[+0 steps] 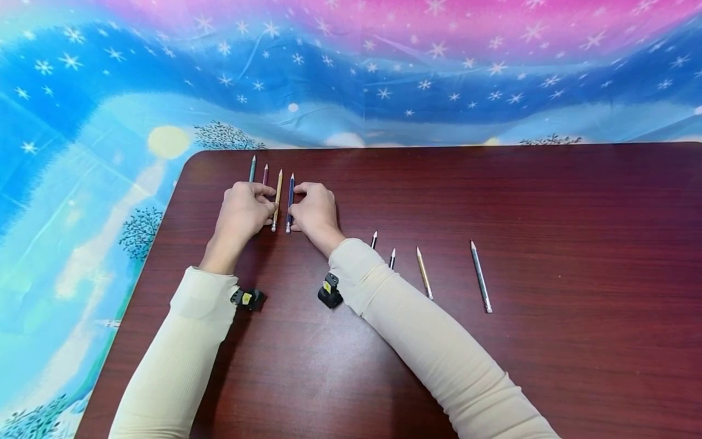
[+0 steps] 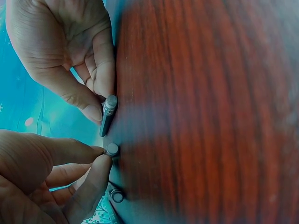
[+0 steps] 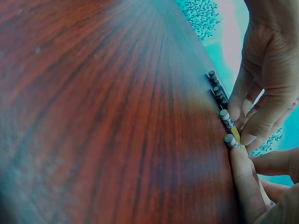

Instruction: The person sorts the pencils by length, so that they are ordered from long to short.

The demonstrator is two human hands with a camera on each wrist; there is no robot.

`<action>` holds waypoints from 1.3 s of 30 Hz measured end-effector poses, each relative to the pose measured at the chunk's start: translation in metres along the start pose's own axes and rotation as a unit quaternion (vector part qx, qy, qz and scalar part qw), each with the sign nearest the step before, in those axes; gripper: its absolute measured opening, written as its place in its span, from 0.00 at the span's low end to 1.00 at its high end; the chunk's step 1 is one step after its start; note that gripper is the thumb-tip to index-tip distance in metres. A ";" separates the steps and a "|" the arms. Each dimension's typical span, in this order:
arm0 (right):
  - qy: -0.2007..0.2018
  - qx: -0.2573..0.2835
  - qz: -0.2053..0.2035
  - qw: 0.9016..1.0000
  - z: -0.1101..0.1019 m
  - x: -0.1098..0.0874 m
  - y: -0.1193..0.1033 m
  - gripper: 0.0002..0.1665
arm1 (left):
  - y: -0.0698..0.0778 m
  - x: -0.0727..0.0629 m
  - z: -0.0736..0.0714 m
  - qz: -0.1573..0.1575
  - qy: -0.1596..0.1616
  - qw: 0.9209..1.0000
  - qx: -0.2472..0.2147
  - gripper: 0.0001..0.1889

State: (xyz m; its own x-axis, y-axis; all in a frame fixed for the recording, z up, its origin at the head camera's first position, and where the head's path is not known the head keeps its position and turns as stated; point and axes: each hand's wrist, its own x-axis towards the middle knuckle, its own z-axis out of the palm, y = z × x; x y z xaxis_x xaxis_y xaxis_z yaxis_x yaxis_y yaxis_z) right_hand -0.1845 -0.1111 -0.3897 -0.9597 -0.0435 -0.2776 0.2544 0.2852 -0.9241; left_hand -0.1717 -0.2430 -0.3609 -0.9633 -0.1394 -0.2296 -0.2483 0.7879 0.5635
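Note:
Near the table's far left, my left hand [image 1: 244, 210] pinches a yellow pencil [image 1: 278, 198] between thumb and finger, close to the eraser end. Beside it, my right hand [image 1: 317, 210] holds a dark blue pencil [image 1: 290, 201] from the right with thumb and fingertips. The two pencils lie almost parallel, points away from me, a narrow gap between them. Past my left fingers show the tips of a teal pencil [image 1: 253, 167] and a maroon pencil [image 1: 265, 175]; the left hand hides their lower parts in the head view. In the right wrist view, the eraser ends [image 3: 224, 115] form a slanting row.
Right of my right forearm, a gold pencil [image 1: 424, 274] and a grey-green pencil [image 1: 481, 277] lie apart. Two dark pencils [image 1: 375, 239] are partly covered by the right sleeve. The dark red wooden table [image 1: 548, 213] ends at a patterned cloth [image 1: 384, 73] behind.

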 end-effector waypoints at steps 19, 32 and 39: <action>-0.003 -0.011 -0.002 1.000 0.000 -0.001 -0.001 0.23 | -0.001 -0.001 -0.001 0.007 0.007 1.000 0.012 0.17; -0.015 -0.001 -0.002 1.000 -0.002 -0.001 0.000 0.23 | -0.001 -0.001 -0.002 -0.004 0.003 1.000 0.009 0.17; -0.018 0.014 0.003 1.000 -0.003 0.001 0.002 0.24 | -0.001 -0.001 -0.002 -0.007 0.003 1.000 0.006 0.16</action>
State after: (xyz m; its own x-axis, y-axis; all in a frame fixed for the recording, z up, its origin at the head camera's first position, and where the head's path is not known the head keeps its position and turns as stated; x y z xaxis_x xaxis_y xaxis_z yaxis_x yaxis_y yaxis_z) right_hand -0.1853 -0.1080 -0.3911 -0.9534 -0.0770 -0.2917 0.2635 0.2583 -0.9294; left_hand -0.1707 -0.2449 -0.3601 -0.9601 -0.1537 -0.2334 -0.2608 0.7928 0.5508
